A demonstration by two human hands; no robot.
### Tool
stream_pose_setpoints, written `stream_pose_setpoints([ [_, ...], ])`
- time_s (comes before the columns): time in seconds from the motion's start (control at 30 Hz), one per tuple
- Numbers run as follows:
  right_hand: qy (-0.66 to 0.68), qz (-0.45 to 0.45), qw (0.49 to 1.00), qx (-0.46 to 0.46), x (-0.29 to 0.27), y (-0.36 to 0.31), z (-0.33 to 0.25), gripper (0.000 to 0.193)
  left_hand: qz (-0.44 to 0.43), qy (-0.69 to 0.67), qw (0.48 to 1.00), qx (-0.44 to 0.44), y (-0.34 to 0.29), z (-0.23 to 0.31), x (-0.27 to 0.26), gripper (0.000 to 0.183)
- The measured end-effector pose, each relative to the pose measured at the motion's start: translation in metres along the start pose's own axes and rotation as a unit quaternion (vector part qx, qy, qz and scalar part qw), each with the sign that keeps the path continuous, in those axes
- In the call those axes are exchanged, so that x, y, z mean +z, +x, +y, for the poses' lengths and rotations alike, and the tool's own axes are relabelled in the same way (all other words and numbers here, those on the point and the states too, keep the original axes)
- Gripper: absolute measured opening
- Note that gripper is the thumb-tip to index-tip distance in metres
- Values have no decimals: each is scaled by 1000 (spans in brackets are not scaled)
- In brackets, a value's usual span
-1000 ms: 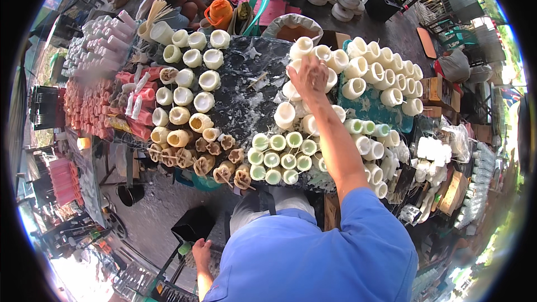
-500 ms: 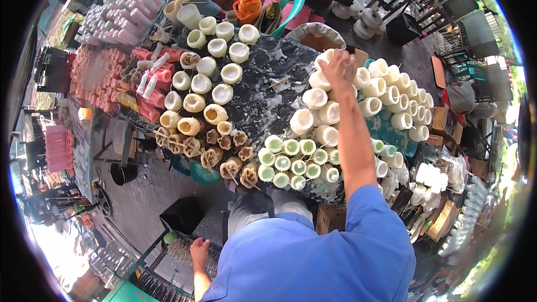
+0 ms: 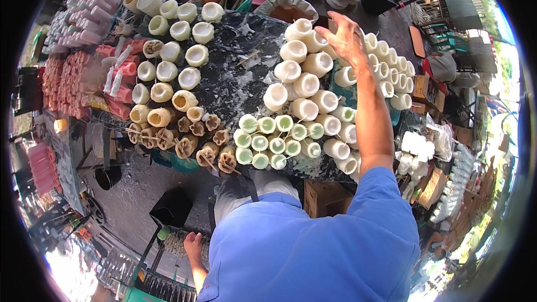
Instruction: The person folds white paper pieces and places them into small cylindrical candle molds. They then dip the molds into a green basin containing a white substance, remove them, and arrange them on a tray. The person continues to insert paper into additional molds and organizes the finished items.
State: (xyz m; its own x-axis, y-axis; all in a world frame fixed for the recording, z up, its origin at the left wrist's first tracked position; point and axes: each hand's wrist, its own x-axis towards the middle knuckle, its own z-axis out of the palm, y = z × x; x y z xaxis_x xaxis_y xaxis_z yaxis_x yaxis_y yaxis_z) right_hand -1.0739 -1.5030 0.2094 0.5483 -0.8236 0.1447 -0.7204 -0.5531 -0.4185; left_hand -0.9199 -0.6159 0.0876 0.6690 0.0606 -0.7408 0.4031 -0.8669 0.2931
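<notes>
Blue shirt (image 3: 313, 240), short loose sleeve (image 3: 380, 193); pale grey trousers (image 3: 228, 196); right forearm (image 3: 373, 126) bare.

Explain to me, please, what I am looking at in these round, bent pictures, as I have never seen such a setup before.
There is no machine here: a person in a blue shirt works with two bare hands. Every picture comes from the left of two fisheye cameras worn on the head, looking down, which is why straight edges curve. On the dark tabletop are cream cups to the left and right, pale green cups near the body, and brown fluted pieces at the near left. The right hand is over the cream cups on the right, fingers spread, with nothing visibly held. The left hand is low beside the body, with nothing seen in it.
</notes>
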Motion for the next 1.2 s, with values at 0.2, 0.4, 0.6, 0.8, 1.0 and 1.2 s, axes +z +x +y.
stream_pose_setpoints([
  [0.2, 43, -16, 994, 104, -40, -108, -4, 58, -10, 79, 996, 44, 35, 21, 3, 57],
  [0.4, 87, -56, 989, 105, -28, -202, -13, 51, -20, 141, 983, 115, 65, 71, -5, 59],
  [0.6, 160, -49, 978, 124, -33, -257, -40, 27, -16, 207, 964, 167, 80, 127, -9, 59],
  [0.8, -16, -165, 971, 174, -49, -298, -58, 55, -37, 136, 980, 138, 98, 123, -4, 61],
  [1.0, -10, -159, 986, 58, -23, -319, -124, 62, -77, 144, 978, 132, 130, 76, -3, 58],
  [1.2, 71, -234, 970, -3, 14, -329, -213, 46, -59, 93, 989, 101, 142, 24, -11, 62],
])
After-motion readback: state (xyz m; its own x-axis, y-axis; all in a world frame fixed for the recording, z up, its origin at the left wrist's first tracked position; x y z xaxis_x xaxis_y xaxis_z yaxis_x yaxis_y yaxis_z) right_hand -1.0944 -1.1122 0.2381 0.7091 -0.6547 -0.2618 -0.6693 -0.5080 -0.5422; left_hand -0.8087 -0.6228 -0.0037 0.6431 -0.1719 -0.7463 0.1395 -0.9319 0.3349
